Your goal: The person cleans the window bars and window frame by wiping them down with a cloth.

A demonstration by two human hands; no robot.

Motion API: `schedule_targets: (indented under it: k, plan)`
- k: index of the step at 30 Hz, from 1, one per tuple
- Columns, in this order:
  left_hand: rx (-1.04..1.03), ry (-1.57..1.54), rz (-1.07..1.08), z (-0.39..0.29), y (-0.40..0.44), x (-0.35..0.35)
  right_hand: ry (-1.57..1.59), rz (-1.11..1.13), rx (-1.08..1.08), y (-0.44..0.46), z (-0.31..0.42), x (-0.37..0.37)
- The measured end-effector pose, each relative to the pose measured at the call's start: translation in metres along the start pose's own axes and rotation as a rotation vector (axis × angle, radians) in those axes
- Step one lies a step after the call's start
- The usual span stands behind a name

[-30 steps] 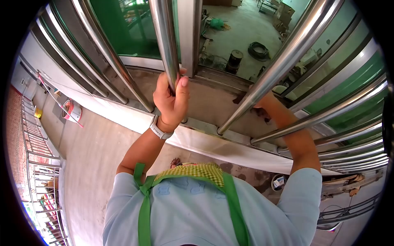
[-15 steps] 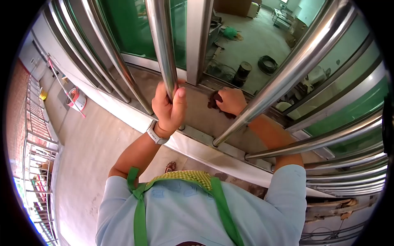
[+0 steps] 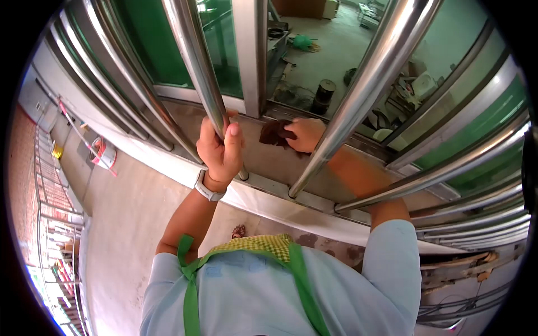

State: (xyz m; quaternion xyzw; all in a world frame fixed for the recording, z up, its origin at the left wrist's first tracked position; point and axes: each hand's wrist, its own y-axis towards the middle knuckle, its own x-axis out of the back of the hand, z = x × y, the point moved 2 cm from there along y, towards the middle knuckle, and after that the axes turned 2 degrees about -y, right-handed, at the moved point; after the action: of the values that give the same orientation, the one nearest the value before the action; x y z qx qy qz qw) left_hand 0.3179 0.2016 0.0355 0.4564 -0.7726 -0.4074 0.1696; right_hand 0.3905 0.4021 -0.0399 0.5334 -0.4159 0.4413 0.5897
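My left hand [image 3: 220, 147] is wrapped round an upright metal bar [image 3: 196, 61], with a white watch [image 3: 209, 186] on the wrist. My right arm reaches between the bars, and my right hand [image 3: 306, 135] grips a dark brown cloth [image 3: 274, 133]. The cloth lies against the dusty window ledge [image 3: 258, 159], close to the window frame. A second thick bar [image 3: 358, 89] stands just right of my right hand and passes in front of my forearm.
Behind the glass are a black cylinder [image 3: 323, 96] and a green bundle [image 3: 302, 42] on a floor. More bars curve away on both sides. At the left stand a red-and-white bucket [image 3: 103, 153] and a metal railing [image 3: 47, 193]. Wooden planks [image 3: 457, 269] lie at lower right.
My right hand and the brown cloth have come leftward along the ledge from behind the thick bar. My left hand keeps its hold on its bar. The view has shifted slightly.
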Motion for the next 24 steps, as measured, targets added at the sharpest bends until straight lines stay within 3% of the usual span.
schedule_targets:
  k: [7,9,10,12,19,21,23,24]
  plan:
    - [0.006,-0.052,0.079,0.004,0.0,-0.001,0.182,-0.054,-0.374,-0.092,-0.041,0.025]
    - [0.022,-0.086,0.107,0.004,0.001,-0.002,0.007,-0.047,-0.745,-0.117,-0.034,0.041]
    - [0.0,-0.087,0.105,0.004,0.001,-0.001,0.005,-0.051,-0.776,-0.126,-0.029,0.049]
    - [-0.02,-0.134,0.111,0.002,0.002,-0.003,-0.02,0.022,-1.053,-0.144,-0.03,0.062]
    - [0.016,-0.16,0.123,0.002,0.003,-0.004,-0.149,-0.226,-1.428,-0.19,-0.047,0.063]
    - [0.027,-0.155,0.124,0.002,0.003,-0.004,-0.214,-0.284,-1.396,-0.18,-0.031,0.071]
    - [0.027,-0.177,0.117,0.001,0.003,-0.003,-0.216,-0.105,-1.357,-0.162,-0.008,0.091]
    - [0.038,-0.171,0.11,0.002,0.003,-0.003,-0.283,-0.233,-1.373,-0.18,-0.038,0.064]
